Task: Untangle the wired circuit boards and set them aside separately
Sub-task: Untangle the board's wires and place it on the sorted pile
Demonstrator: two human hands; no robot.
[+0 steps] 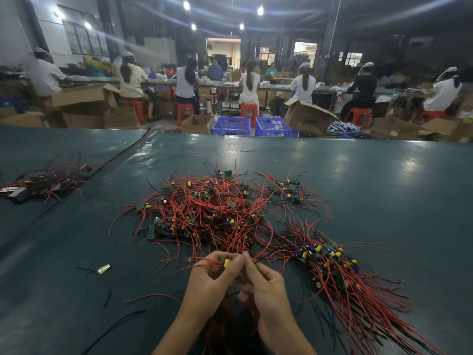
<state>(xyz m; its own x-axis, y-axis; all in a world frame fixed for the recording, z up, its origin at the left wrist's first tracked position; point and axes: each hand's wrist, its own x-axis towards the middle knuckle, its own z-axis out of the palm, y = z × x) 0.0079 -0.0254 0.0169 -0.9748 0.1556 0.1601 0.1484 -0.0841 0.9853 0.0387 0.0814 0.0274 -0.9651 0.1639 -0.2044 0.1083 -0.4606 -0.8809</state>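
A small circuit board point(225, 262) with a yellow capacitor is pinched in the closed fingers of the left hand point(211, 280), the right hand point(263, 280) pinching its red wires, just before the tangled pile point(204, 211) and beside a sorted row point(330, 265) on the green table point(384, 175).

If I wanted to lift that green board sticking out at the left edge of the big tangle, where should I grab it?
Probably by the bare end of the green board, pinching its flat faces and coming from the left. That end juts clear of the tangled pile, while its red wires run rightward into the knot, so pulling left should draw them out.
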